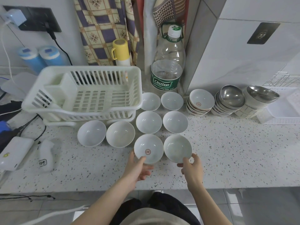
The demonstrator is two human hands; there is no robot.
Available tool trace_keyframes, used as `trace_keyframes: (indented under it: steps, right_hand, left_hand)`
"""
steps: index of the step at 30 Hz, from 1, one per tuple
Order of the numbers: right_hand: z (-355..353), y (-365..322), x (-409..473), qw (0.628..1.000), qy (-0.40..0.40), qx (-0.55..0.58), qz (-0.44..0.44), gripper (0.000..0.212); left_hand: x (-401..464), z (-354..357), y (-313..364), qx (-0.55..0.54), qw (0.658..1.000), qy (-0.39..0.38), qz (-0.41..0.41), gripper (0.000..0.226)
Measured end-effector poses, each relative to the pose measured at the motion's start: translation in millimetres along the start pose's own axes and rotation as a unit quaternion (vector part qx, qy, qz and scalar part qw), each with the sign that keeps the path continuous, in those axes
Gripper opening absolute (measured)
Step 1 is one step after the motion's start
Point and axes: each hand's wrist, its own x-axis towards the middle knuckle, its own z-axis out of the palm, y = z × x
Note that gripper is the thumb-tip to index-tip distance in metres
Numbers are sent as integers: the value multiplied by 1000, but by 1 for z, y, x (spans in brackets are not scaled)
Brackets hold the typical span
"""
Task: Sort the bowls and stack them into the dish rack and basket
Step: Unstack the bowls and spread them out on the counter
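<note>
My left hand (138, 168) grips the near rim of a white bowl with a red emblem (148, 148), thumb over the rim. My right hand (192, 168) holds a plain white bowl (177, 147), tilted slightly, with the thumb on its rim. Several more white bowls (149, 122) sit open side up on the counter behind them. A stack of red-emblem bowls (201, 102) and two stacks of steel bowls (232, 99) stand at the right. The white plastic dish rack (84, 93) stands empty at the back left. A white basket (285, 108) lies at the far right.
A large Cestbon water bottle (168, 62) and a yellow flask (121, 52) stand against the wall. Cables, a white device (14, 151) and a white controller (46, 153) lie on the left of the speckled counter (235, 151). A wire rack (280, 79) sits behind the basket.
</note>
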Motion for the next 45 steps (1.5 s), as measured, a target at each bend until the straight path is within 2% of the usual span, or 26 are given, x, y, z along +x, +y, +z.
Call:
trace_keyframes:
  steps: [6,33,37,39,42,45]
  right_hand:
    - [0,0,-1,1000,-2,21,14,43]
    - [-1,-15,-8,998,-30,-12,56,52]
    - [-8,-17,1,997,-40,-50,49,51]
    - [-13,-17,9,994,-58,-82,47,50]
    - [-26,-21,26,984,-92,-150,41,51]
    - [-47,-29,50,974,-93,-207,13,53]
  left_hand:
    - [-3,-4,-2,8,998,46,37,59]
    - [-8,-12,-2,-10,999,25,33,52]
    - [-17,-10,-3,2,999,33,22,44]
    - [-23,-10,-8,11,997,65,29,34]
    - [-29,0,-10,4,992,105,72,22]
    - [-31,28,1,-15,985,121,123,17]
